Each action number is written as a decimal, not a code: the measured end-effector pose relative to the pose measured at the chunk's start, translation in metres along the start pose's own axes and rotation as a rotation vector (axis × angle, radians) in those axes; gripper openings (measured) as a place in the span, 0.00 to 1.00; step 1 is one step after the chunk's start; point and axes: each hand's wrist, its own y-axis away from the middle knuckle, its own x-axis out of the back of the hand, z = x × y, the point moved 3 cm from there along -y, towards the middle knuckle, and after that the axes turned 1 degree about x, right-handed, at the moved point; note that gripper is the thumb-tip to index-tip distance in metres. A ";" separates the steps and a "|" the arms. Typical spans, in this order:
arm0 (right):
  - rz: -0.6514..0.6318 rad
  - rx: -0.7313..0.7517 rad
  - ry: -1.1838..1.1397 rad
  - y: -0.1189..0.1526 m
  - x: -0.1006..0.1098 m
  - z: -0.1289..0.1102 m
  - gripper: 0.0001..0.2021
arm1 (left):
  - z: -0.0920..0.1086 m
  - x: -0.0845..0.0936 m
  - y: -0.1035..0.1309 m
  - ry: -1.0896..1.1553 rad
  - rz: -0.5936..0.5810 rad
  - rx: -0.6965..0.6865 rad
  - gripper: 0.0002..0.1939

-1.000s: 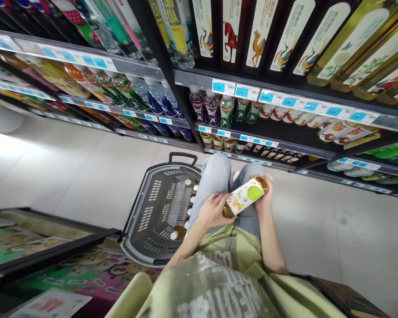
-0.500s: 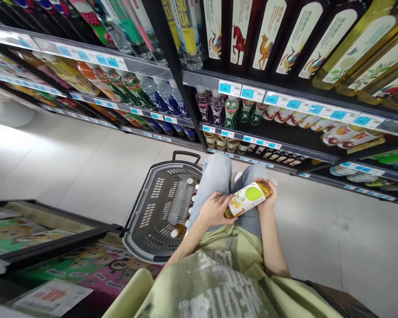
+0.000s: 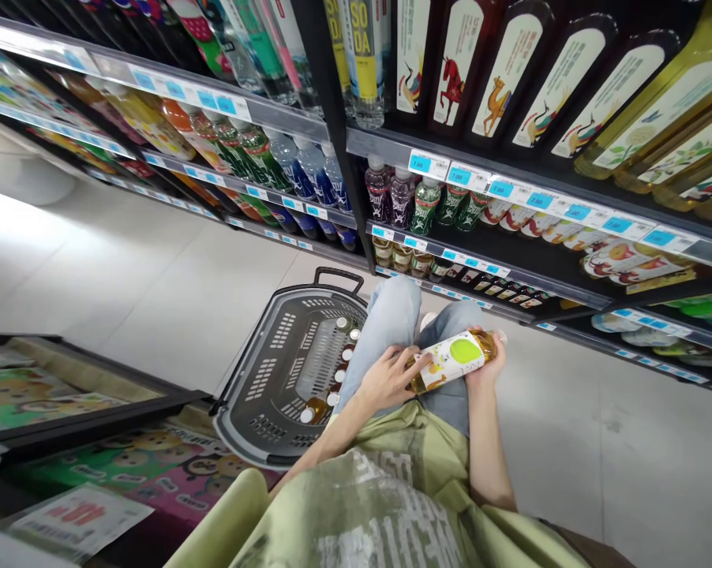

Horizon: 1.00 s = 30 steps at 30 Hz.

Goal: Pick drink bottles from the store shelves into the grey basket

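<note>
Directly in front of your waist, you held a juice bottle (image 3: 451, 361) lying almost level above your knees, both hands on it. Your left hand (image 3: 385, 379) was closed around the base end, fingers curled over the amber body beside the label; your right hand (image 3: 486, 359) cupped the neck end from beneath, the cap just showing past the fingers. The bottle appeared full, so I judged it moderately heavy for its size, stiff-walled, and smooth enough to slip where the glossy label wraps it. The surest hold would be around the bare body below the label or at the narrower neck, with support under the base. To your left, the grey shopping basket (image 3: 261, 379) stood on the floor tiles, with several capped bottles (image 3: 338, 371) lined along its right side. The drinks shelf (image 3: 486, 268) ran ahead of you, price tags along its edges, well apart from the bottle.
</note>
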 end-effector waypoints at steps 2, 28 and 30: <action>0.025 -0.045 -0.015 0.002 -0.002 0.000 0.09 | 0.001 -0.004 0.003 -0.001 -0.003 -0.020 0.44; -0.040 -0.151 0.019 0.006 -0.006 -0.001 0.11 | -0.005 -0.011 0.006 0.200 0.096 0.004 0.40; -0.057 -0.149 0.029 0.007 -0.006 -0.002 0.11 | -0.006 -0.010 0.006 0.220 0.102 0.012 0.41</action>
